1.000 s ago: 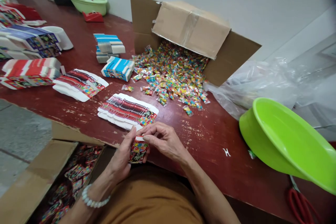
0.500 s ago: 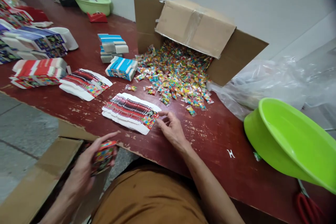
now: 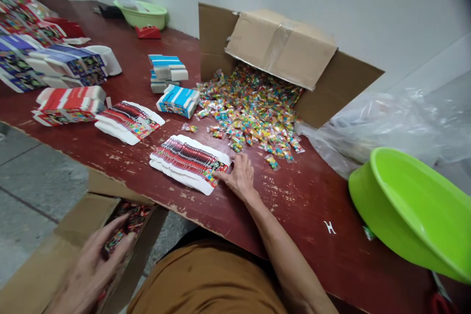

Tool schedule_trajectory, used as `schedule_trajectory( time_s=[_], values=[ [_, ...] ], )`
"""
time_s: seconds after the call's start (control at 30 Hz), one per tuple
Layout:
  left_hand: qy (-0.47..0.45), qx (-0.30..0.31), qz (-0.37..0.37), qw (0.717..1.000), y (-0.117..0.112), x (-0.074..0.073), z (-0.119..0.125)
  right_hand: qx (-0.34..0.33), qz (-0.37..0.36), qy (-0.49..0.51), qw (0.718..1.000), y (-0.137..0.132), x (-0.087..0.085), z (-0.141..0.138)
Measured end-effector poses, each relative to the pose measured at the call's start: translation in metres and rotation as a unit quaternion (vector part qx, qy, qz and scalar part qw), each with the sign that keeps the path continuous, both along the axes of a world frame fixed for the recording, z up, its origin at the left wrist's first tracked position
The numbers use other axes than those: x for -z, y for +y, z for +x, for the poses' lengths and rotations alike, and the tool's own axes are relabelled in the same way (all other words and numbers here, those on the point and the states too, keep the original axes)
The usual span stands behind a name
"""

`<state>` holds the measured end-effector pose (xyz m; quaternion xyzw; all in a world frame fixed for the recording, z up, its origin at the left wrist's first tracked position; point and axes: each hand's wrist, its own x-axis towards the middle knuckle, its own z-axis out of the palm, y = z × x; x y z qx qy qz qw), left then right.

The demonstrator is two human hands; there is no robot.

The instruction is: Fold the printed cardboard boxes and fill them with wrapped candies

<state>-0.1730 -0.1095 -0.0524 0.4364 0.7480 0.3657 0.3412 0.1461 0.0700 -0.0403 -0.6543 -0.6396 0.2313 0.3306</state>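
Note:
My right hand (image 3: 241, 176) is at the right end of a row of overlapping flat candy boxes (image 3: 187, 162), red and black with white flaps. Its thumb presses on the end box's face while the fingers curl round the far corner. Below the table edge, my left hand (image 3: 97, 260), slightly blurred, reaches over an open cardboard carton (image 3: 84, 211) with thumb and fingers apart. A small colourful box (image 3: 115, 240) shows between them among the dark red packs in the carton; it appears loose from the fingers.
Small candy packets (image 3: 253, 113) spill from a tipped cardboard box (image 3: 279, 49). Another flat row (image 3: 128, 120), blue bundles (image 3: 178, 100), red (image 3: 69, 103) and purple (image 3: 66, 61) bundles stand left. A green basin (image 3: 405, 216) and clear plastic sheeting (image 3: 401, 117) lie right.
My left hand has moved down and left into the carton, and the small box has left its grip. My right thumb has come onto the face of the end flat box.

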Motion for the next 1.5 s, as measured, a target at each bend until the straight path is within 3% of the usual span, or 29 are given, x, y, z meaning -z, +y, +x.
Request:
schedule_trajectory(
  time_s=[0.07, 0.17, 0.27, 0.33, 0.4, 0.47, 0.53, 0.67, 0.87, 0.97, 1.07, 1.2, 1.27, 1.4, 1.5],
  values=[
    [-0.011, 0.047, 0.052, 0.998, 0.036, -0.027, 0.041, 0.025, -0.004, 0.136, 0.990, 0.001, 0.000, 0.004],
    [-0.065, 0.042, 0.129, 0.989, 0.077, -0.063, 0.093, 0.021, -0.034, 0.288, 0.957, -0.002, -0.006, 0.014],
    [-0.198, 0.130, 0.101, 0.966, 0.099, -0.076, 0.126, -0.020, -0.048, 0.341, 0.938, -0.015, -0.023, 0.023],
    [-0.322, 0.242, 0.020, 0.915, 0.105, -0.076, 0.139, -0.069, -0.066, 0.403, 0.910, -0.028, -0.038, 0.027],
    [-0.445, 0.342, -0.083, 0.824, 0.104, -0.073, 0.149, -0.116, -0.096, 0.461, 0.875, -0.039, -0.051, 0.028],
    [-0.533, 0.384, -0.150, 0.739, 0.101, -0.071, 0.156, -0.143, -0.126, 0.501, 0.844, -0.047, -0.058, 0.027],
    [-0.575, 0.381, -0.165, 0.705, 0.097, -0.071, 0.161, -0.154, -0.142, 0.530, 0.821, -0.050, -0.060, 0.026],
    [-0.569, 0.356, -0.160, 0.724, 0.092, -0.075, 0.168, -0.169, -0.144, 0.556, 0.801, -0.049, -0.059, 0.026],
    [-0.464, 0.281, -0.125, 0.831, 0.086, -0.084, 0.182, -0.168, -0.133, 0.556, 0.803, -0.055, -0.068, 0.027],
    [-0.437, 0.221, -0.105, 0.865, 0.087, -0.082, 0.187, -0.191, -0.176, 0.549, 0.794, -0.064, -0.067, 0.028],
    [-0.427, 0.209, -0.097, 0.875, 0.090, -0.077, 0.189, -0.235, -0.230, 0.513, 0.793, -0.072, -0.062, 0.028],
    [-0.359, 0.229, -0.024, 0.904, 0.092, -0.071, 0.184, -0.150, -0.136, 0.425, 0.882, -0.071, -0.061, 0.026],
    [-0.349, 0.201, 0.004, 0.915, 0.089, -0.070, 0.182, -0.122, -0.112, 0.393, 0.904, -0.069, -0.062, 0.026],
    [-0.382, 0.140, 0.057, 0.912, 0.083, -0.071, 0.182, -0.105, -0.114, 0.420, 0.894, -0.068, -0.057, 0.023],
    [-0.361, 0.137, 0.087, 0.918, 0.081, -0.073, 0.183, -0.066, -0.105, 0.474, 0.872, -0.072, -0.049, 0.016]
  ],
)
